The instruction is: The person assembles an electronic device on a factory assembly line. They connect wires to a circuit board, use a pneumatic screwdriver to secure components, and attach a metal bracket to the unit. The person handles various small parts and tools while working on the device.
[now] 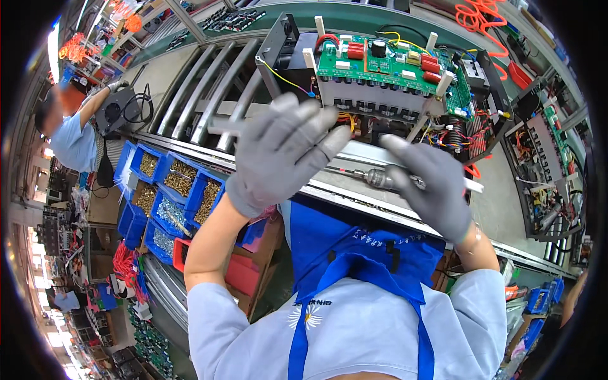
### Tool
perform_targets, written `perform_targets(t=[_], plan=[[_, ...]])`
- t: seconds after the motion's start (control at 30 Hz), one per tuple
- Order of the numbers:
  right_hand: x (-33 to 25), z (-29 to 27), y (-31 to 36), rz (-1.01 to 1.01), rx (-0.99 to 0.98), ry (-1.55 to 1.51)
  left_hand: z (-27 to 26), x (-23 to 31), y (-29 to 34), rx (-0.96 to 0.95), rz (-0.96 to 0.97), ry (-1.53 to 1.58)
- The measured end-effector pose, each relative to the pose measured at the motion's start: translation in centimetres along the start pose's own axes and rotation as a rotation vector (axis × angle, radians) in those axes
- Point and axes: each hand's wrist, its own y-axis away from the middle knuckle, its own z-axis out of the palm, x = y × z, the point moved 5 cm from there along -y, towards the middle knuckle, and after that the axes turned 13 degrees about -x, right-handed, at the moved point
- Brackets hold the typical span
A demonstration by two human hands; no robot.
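Both my hands wear grey gloves. My left hand [278, 155] is in front of the left part of an opened electronic unit, its fingers fairly straight over a long light-coloured bar [362, 152]. One pale end sticks out left of that hand, and another shows right of my right hand [434, 187]. The right thumb and fingers lie on either side of the bar; the gloves hide most of the grip. Just below the bar, a powered screwdriver [377, 178] lies with its shaft pointing left. The unit carries a green circuit board [380, 66] with red components and white posts.
Blue bins [183, 177] of brass-coloured and silvery screws stand at the left, below the roller conveyor [212, 95]. A second opened unit [541, 158] sits at the right. An orange coiled hose [481, 19] hangs at the upper right. Another person [73, 136] handles a dark box at the far left.
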Motion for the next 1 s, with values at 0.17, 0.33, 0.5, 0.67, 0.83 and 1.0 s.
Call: perform_targets(t=[0.17, 0.33, 0.5, 0.67, 0.83, 1.0], plan=[[0.9, -6.7, -1.1, 0.117, 0.271, -0.026, 0.6, -8.0, 2.0, 0.559, -0.729, 0.094], [3.8, -6.9, -6.4, 0.182, -0.021, 0.119, 9.2, -10.7, 1.5, 0.251, -0.961, 0.228], [5.3, -5.8, -8.6, 0.052, 0.037, 0.229, 10.3, -10.0, 2.0, 0.322, -1.054, 0.380], [6.4, -6.0, -9.4, 0.064, 0.003, 0.195, 9.1, -7.6, 2.2, 0.308, -0.930, 0.356], [7.4, -6.3, -8.9, 0.099, 0.010, 0.259, 10.7, -7.9, 3.2, 0.351, -0.937, 0.695], [8.0, -5.1, -10.2, 0.007, -0.004, 0.255, 18.6, -10.2, 7.1, 0.333, -1.072, 1.249]])
